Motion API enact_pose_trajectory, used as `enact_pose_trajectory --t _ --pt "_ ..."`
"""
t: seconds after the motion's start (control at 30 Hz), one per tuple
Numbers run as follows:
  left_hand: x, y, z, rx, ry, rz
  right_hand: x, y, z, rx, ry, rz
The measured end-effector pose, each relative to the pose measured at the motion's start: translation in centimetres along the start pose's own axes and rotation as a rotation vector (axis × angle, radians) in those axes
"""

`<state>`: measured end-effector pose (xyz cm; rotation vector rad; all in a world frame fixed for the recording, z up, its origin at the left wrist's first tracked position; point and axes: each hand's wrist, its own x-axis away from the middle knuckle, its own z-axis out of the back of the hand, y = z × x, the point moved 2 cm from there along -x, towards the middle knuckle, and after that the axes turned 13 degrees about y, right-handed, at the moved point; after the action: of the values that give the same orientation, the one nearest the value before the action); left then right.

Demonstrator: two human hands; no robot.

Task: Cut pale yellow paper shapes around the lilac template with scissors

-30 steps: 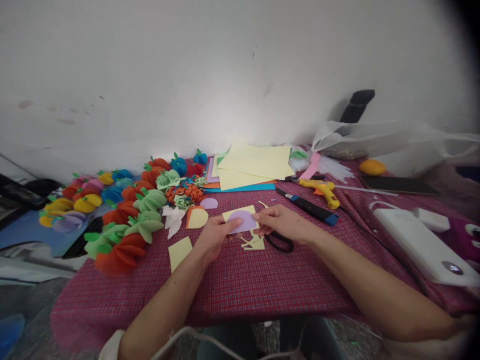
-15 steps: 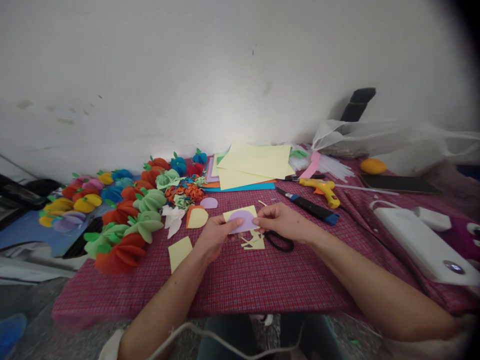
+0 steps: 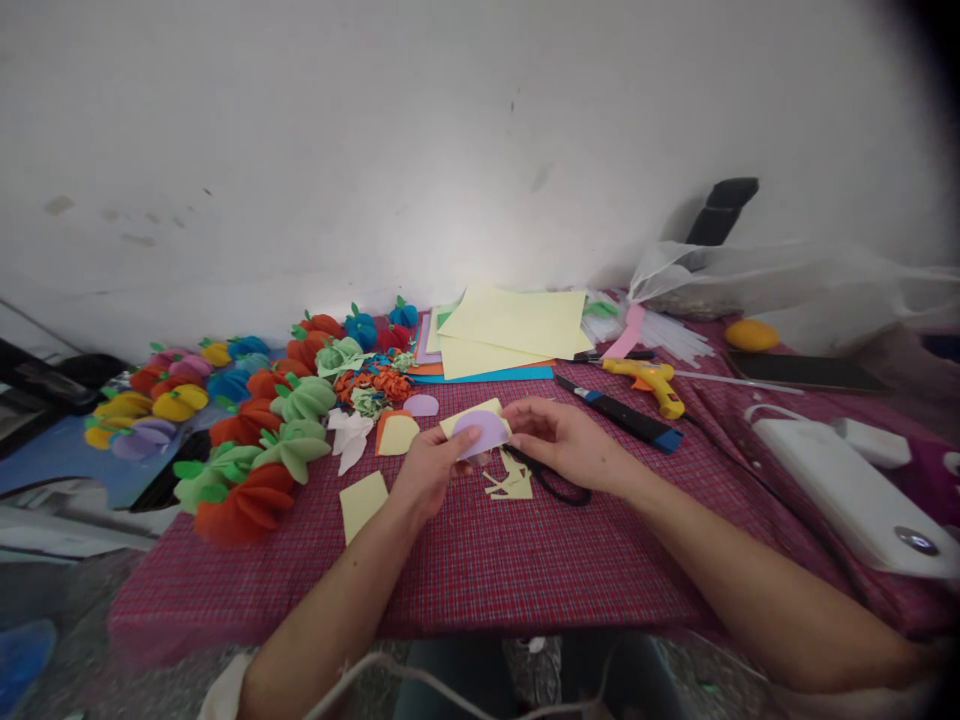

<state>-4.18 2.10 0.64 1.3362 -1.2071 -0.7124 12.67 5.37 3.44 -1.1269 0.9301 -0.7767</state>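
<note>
Left of the right hand (image 3: pixel 561 440), whose grip is unclear, the left hand (image 3: pixel 430 466) pinches a lilac half-round paper piece (image 3: pixel 486 431) over a pale-yellow paper sheet (image 3: pixel 493 406); a loosened thumb could let them slip apart.

A red checked tablecloth (image 3: pixel 517 575) bears pumpkin shapes (image 3: pixel 251 505) at left — a yellow glue gun (image 3: pixel 658 386) at right. Yellow scraps (image 3: pixel 520 488) lie between.

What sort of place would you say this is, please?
Probably a craft workspace: colourful pumpkin-shaped ornaments, a yellow glue gun and pale yellow sheets lie on a checked cloth.
</note>
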Motion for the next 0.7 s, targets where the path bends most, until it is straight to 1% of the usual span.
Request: enact_pose_trajectory --t 0.17,0.27,0.4,0.7 --pt "0.22 0.13 -0.12 0.031 -0.004 0.002 -0.08 0.05 0.06 0.079 -0.004 -0.002" --pt "0.35 0.29 -0.18 0.034 0.017 -0.004 -0.14 0.09 0.15 0.116 -0.006 0.008" --pt "0.37 0.38 -0.25 0.028 0.031 -0.001 -0.13 -0.01 0.14 0.102 -0.019 0.011" --pt "0.44 0.27 -0.30 0.031 0.006 -0.018 -0.16 0.02 0.21 0.104 -0.013 -0.039"
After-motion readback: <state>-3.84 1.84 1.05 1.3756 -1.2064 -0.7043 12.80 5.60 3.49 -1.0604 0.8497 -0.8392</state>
